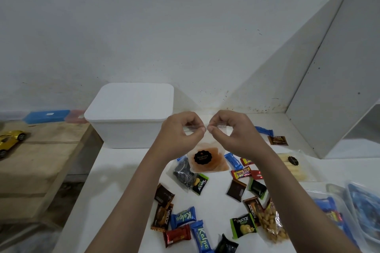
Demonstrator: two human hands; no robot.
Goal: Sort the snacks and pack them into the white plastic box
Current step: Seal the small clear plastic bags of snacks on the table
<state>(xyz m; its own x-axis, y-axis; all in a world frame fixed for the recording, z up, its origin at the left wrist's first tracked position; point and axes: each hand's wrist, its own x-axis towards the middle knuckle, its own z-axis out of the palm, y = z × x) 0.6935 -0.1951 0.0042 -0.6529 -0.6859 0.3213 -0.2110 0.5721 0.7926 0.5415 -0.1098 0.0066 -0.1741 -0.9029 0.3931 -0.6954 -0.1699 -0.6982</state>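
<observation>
1. Pinching the top edge of the clear bag of orange chips (207,159), your left hand (181,131) and right hand (234,129) meet at mid-frame, thumb and forefinger of each closed on the bag's seal, fingertips nearly touching.
2. Your bag hangs from that grip, its black round label facing you, its lower end over the scattered snacks.
3. Your white plastic box (129,115) stands left of centre, just beside your left hand, with its lid on.
4. On the white table (115,181) below your hands lie loose wrapped snacks: a blue Kalpa bar (200,236) at bottom centre, a green Nextar packet (243,227), a bag of peanuts (271,225) to the lower right.
5. At far left a yellow toy car (10,141) sits on a wooden surface.
</observation>
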